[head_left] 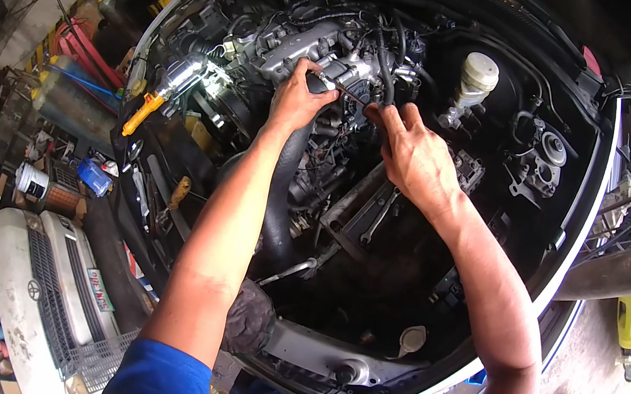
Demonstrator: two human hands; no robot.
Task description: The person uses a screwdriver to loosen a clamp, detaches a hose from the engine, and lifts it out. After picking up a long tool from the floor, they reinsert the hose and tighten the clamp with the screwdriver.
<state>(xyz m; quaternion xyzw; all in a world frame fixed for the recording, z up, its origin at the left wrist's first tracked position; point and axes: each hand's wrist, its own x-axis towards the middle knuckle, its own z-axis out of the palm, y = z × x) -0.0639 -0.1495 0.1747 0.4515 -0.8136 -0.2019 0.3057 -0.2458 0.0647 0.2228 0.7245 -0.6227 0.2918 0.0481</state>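
Observation:
My left hand (297, 103) is closed around the upper end of a thick black hose (284, 184), thumb and forefinger at the engine (302, 46). My right hand (420, 160) is curled, its fingertips on the end of a thin rod-like tool (354, 97). The tool's shaft reaches left toward my left thumb; its exact kind and tip are hidden. The hose runs down from my left hand toward the front of the engine bay. A combination wrench (378, 219) lies in the bay below my right hand.
A lit work lamp with an orange handle (144, 114) rests at the left of the bay. A reservoir with a white cap (479, 74) stands at the right. A cap (411, 341) sits near the front panel (308, 346). A removed bumper (40, 294) lies lower left.

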